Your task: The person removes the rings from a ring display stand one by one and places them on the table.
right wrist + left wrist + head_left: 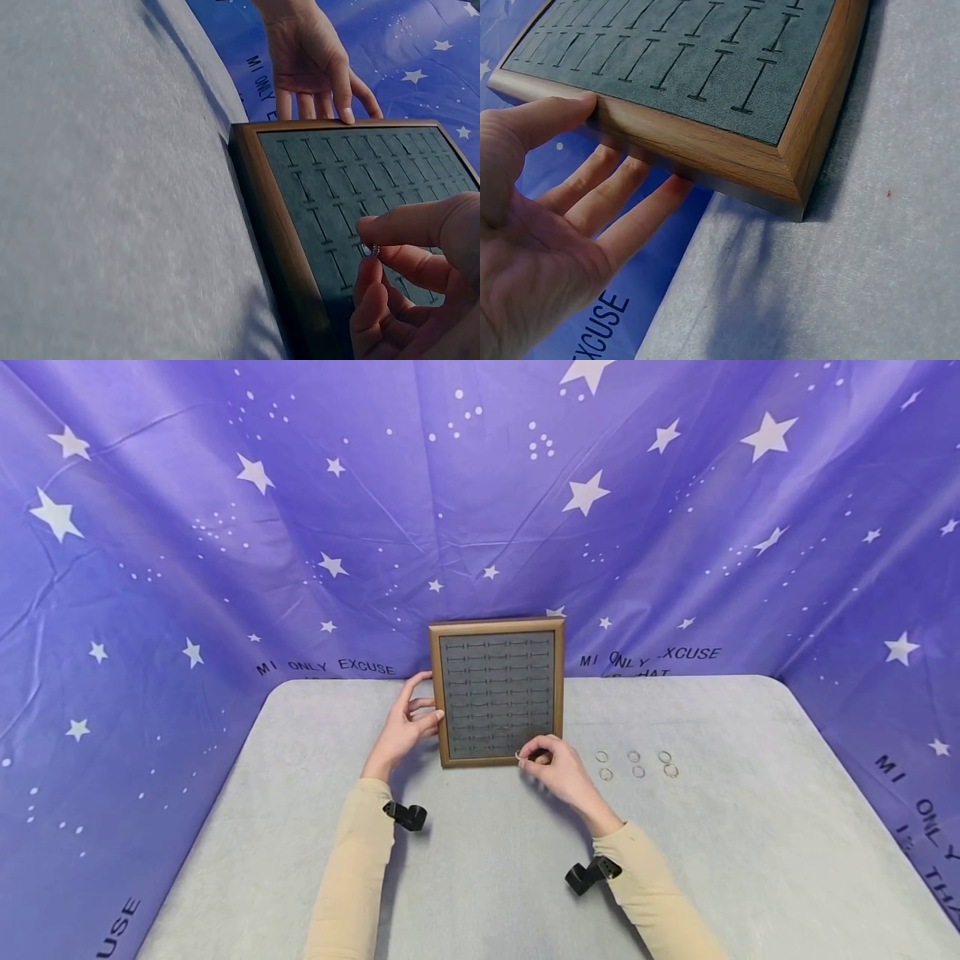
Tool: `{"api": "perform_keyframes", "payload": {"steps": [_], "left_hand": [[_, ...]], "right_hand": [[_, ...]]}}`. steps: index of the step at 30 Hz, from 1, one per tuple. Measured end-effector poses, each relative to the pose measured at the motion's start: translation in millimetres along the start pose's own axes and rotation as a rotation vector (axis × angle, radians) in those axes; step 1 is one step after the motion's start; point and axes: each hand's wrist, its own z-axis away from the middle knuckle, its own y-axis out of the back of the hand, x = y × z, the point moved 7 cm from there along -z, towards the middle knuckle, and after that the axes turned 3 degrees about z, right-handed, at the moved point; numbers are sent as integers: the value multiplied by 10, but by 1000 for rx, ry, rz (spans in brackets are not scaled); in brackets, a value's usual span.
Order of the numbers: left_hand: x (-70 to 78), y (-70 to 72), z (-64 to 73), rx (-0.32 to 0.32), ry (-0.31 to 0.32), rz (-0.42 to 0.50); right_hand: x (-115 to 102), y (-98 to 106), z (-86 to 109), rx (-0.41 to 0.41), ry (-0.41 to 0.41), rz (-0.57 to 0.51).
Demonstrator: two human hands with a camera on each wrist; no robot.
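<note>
A wood-framed ring display tray (500, 693) with a dark grey slotted pad stands tilted up at the back of the table. My left hand (401, 731) holds its left edge; in the left wrist view the thumb (574, 111) lies on the wooden frame and the other fingers reach to its side and underside. Near the tray's lower right corner, my right hand (558, 768) pinches a small ring (373, 250) between thumb and fingertips. That ring is silvery with a pale stone, close over the slots. Whether it touches the pad I cannot tell.
To the right of the tray, several rings (636, 764) lie in two rows on the grey-white table (480, 868). Behind the table hangs a purple cloth (390, 510) with white stars. Black wrist cameras (408, 816) sit on both sleeves.
</note>
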Motion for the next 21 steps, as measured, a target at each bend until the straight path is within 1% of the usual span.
{"api": "perform_keyframes", "payload": {"steps": [11,15,21], "left_hand": [[6,-6,9,1,5,-17],[-5,-2,14,4,7,-19],[-3,7,18,10,10,-21]], "right_hand": [[139,160,74,-27,-41,-37],[233,258,130,-21,-60,-40],[383,446,236,16,-104,-10]]}}
